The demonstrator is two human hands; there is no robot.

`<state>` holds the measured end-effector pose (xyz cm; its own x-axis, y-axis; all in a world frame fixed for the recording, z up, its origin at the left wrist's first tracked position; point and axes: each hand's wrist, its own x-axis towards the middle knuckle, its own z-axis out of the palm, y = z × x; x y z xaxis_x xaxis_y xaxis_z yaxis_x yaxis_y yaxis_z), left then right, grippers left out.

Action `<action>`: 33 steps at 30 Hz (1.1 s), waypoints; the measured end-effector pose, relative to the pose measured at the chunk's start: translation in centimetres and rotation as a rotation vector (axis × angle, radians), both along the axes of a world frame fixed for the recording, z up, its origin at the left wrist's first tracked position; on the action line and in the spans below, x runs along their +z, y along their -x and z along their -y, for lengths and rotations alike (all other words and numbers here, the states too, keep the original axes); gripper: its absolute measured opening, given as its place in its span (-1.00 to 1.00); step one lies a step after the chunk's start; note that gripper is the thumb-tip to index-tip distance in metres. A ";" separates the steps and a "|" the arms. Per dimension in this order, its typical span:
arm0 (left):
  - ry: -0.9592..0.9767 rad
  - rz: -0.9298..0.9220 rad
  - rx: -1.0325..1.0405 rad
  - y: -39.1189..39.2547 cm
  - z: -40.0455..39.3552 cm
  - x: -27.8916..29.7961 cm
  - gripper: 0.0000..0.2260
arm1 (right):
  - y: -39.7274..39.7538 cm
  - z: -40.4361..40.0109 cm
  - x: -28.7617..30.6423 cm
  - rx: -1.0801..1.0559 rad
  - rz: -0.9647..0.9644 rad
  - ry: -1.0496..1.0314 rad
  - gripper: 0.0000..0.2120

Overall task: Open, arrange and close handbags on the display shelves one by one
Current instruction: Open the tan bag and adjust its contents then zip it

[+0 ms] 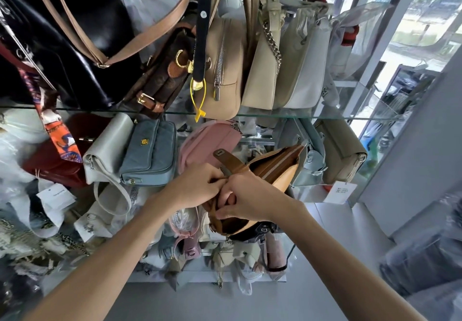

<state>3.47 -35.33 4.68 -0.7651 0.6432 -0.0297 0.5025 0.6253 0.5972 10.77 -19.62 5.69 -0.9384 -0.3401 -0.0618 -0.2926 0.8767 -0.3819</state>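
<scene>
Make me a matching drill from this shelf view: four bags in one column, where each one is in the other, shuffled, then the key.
Things:
1. tan leather zip handbag
2. quilted blue-grey flap bag
3. black glossy leather bag
4. pink fabric bag

Places:
A. upper glass shelf, far left
B. held by left hand and right hand
C. lower shelf, just behind the hands
D. lower shelf, beside a pale grey bag

Pairs: 1-B, 2-D, 3-A, 4-C

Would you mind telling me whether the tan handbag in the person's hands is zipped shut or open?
Open: the tan handbag shows its zipper teeth parted along the top edge and a dark interior gaping below the right hand.
</scene>
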 end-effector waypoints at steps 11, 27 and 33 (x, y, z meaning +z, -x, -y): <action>-0.040 -0.017 0.004 -0.3 -0.4 1.0 -0.59 | -0.3 1.0 1.9 -0.133 0.156 -0.094 -0.64; -0.123 0.057 0.087 -1.6 -1.8 1.9 -0.61 | -1.3 0.4 2.5 -0.195 0.119 -0.225 -0.65; -0.073 0.084 0.073 -1.7 -1.4 1.2 -0.58 | -1.6 -1.7 3.4 -0.035 0.237 -0.138 -0.73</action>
<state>5.20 -33.88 5.92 -0.8067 0.5888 -0.0504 0.4037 0.6113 0.6807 12.36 -17.87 9.08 -0.9034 -0.2808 -0.3242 -0.1779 0.9331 -0.3126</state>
